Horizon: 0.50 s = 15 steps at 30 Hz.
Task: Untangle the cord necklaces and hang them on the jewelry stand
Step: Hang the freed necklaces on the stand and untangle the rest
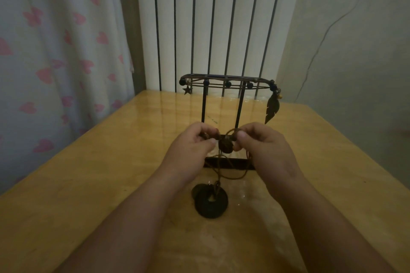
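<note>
**Knotted cords in hand**

Left grip and right grip are pinching the tangled brown cord necklaces before the black wire jewelry stand; flat dark ring pendants are dangling down to the glossy wooden table.

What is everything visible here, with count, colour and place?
black metal jewelry stand: one, black, upright mid-table
dark leaf-shaped pendant: one, dark brown, hanging at stand's right end
dark star charm: one, dark, stand's left end
tangled brown cord necklaces: one bundle, brown, before the stand
black ring-shaped pendants: two, black, overlapping, below the hands
glossy wooden table: one, yellow-brown, underneath
heart-print curtain: one, white and pink, left
white ribbed radiator: one, white, behind table
left hand: one, grip pinching the tangle
right hand: one, grip pinching the tangle
</note>
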### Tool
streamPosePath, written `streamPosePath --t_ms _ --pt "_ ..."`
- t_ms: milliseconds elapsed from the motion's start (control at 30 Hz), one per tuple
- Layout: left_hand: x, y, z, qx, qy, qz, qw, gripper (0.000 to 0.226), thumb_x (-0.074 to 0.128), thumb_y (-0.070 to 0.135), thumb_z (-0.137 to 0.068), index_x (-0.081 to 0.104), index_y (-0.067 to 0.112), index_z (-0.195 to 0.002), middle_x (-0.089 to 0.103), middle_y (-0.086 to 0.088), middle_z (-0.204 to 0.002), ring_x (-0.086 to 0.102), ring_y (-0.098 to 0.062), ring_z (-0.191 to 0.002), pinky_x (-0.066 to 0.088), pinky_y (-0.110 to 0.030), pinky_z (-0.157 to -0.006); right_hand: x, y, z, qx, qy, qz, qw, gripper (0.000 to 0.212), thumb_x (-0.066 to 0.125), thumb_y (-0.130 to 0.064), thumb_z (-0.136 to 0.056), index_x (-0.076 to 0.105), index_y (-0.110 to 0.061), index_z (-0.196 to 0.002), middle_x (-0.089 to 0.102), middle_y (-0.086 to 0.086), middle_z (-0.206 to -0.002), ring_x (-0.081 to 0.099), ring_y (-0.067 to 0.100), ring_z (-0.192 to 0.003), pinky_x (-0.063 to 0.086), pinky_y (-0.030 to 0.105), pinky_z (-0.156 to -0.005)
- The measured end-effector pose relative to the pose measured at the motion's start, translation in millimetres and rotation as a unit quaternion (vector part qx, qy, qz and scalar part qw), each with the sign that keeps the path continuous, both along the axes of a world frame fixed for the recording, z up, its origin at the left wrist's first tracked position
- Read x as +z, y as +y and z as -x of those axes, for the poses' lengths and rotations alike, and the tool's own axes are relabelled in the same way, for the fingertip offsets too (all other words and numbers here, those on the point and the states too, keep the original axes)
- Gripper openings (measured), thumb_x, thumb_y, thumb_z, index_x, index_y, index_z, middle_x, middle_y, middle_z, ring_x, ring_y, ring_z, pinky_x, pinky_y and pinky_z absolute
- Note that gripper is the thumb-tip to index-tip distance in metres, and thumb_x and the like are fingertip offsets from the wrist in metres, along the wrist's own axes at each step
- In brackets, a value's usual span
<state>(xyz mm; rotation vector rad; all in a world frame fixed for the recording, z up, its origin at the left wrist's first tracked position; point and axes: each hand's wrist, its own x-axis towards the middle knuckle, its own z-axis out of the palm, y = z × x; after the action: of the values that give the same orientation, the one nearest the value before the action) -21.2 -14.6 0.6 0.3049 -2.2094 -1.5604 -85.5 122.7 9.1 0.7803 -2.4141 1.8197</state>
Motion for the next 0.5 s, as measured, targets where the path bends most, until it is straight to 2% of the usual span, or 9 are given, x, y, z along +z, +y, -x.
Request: streamPosePath --t_ms 100,200,300,400,467,500 --pt "-0.5 -2.2 2.0 0.025 -0.005 -0.032 0.999 0.021 0.050 0.024 -0.100 0.050 0.032 -0.120 0.059 0.006 -0.096 0.053 -0.007 -0.082 0.038 -0.025 -0.064 5.6 3.1 -0.5 0.024 -0.089 0.092 0.991 0.016 0.050 -0.021 -0.099 0.066 -0.021 -0.095 0.068 -0.003 -0.070 0.055 0.005 -0.062 0.036 0.030 -0.065" --pt "-2.3 -2.6 3.2 0.013 -0.007 -0.045 0.999 0.018 0.047 0.025 -0.101 0.054 0.033 -0.116 0.051 0.008 -0.085 0.049 -0.011 -0.081 0.040 -0.029 -0.067 7.7 5.5 0.0 0.048 -0.130 0.146 0.979 0.016 0.049 -0.019 -0.099 0.064 -0.017 -0.095 0.064 0.000 -0.070 0.048 0.002 -0.050 0.032 0.027 -0.056" --pt "-1.4 -3.2 2.6 0.008 0.001 -0.041 0.999 0.023 0.043 0.020 -0.103 0.062 0.032 -0.107 0.048 0.009 -0.076 0.046 -0.008 -0.071 0.038 -0.025 -0.062 9.8 7.2 -0.5 0.048 -0.138 0.173 0.974 0.015 0.049 -0.018 -0.099 0.063 -0.016 -0.094 0.062 0.001 -0.068 0.046 0.002 -0.047 0.033 0.022 -0.050" --pt "0.6 -4.3 0.7 0.011 0.002 -0.022 1.000 0.031 0.042 0.018 -0.103 0.067 0.034 -0.100 0.052 0.005 -0.072 0.046 -0.004 -0.062 0.037 -0.019 -0.057 11.7 8.8 -1.6 0.050 -0.141 0.216 0.965 0.015 0.047 -0.016 -0.099 0.062 -0.012 -0.097 0.059 0.002 -0.067 0.047 0.002 -0.045 0.036 0.016 -0.043" --pt "1.7 -3.9 -0.6 0.014 0.008 -0.014 1.000 0.033 0.042 0.015 -0.102 0.069 0.034 -0.099 0.058 0.004 -0.077 0.047 -0.003 -0.066 0.044 -0.026 -0.068 11.9 9.7 -1.3 0.039 -0.135 0.221 0.965 0.017 0.047 -0.017 -0.100 0.063 -0.012 -0.097 0.058 0.001 -0.067 0.045 0.005 -0.048 0.034 0.019 -0.046" --pt "2.6 -3.5 -1.7 0.016 0.010 -0.015 1.000 0.034 0.042 0.014 -0.102 0.070 0.033 -0.099 0.061 0.005 -0.078 0.047 -0.001 -0.067 0.046 -0.035 -0.077 11.4 10.0 -0.6 0.027 -0.129 0.216 0.967 0.018 0.047 -0.019 -0.100 0.063 -0.013 -0.095 0.057 0.001 -0.066 0.043 0.007 -0.050 0.033 0.022 -0.049"
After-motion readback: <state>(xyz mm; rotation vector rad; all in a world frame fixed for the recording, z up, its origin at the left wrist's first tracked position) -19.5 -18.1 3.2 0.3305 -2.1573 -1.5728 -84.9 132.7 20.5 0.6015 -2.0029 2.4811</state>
